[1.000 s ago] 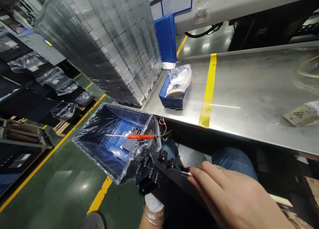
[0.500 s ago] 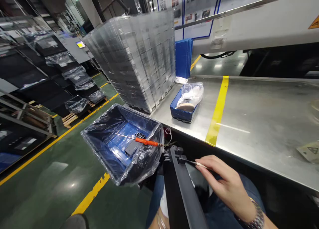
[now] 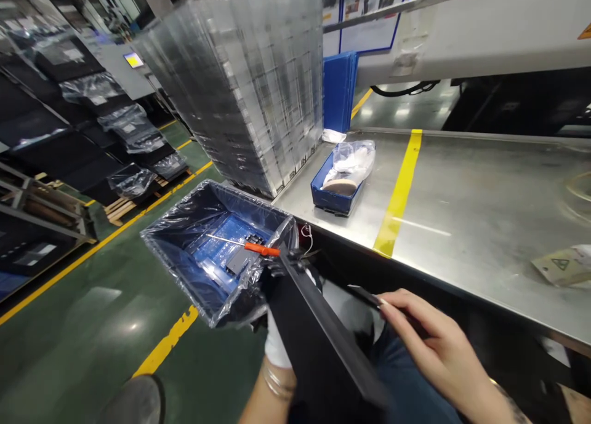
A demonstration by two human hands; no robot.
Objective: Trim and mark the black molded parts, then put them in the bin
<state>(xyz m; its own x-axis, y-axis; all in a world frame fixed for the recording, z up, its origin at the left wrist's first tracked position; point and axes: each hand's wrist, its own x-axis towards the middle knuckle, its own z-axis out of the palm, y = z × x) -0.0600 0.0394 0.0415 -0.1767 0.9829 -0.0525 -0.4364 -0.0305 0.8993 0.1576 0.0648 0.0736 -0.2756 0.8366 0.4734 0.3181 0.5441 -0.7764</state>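
Observation:
My left hand (image 3: 277, 345), in a white glove with bangles at the wrist, holds a long black part (image 3: 318, 344) from behind. Most of its fingers are hidden by that part. The black part is tilted, its far end over the near rim of the lined bin (image 3: 221, 193). My bare right hand (image 3: 425, 335) pinches a thin, knife-like tool (image 3: 364, 295) with a pale tip, clear of the black part on its right. A screwdriver with an orange handle (image 3: 262, 249) lies across the bin, above small black pieces (image 3: 239, 259) inside it.
A metal table (image 3: 480, 190) with a yellow tape stripe runs along the right. On it stand a small blue box (image 3: 339, 200) holding a plastic bag and a tall stack of clear trays (image 3: 258, 92). Wrapped black goods (image 3: 69, 110) stand on pallets at the left.
The tool tip has come away from the clip end of the black part. The black part has swung left and tilted, and my gloved left hand now shows beside it.

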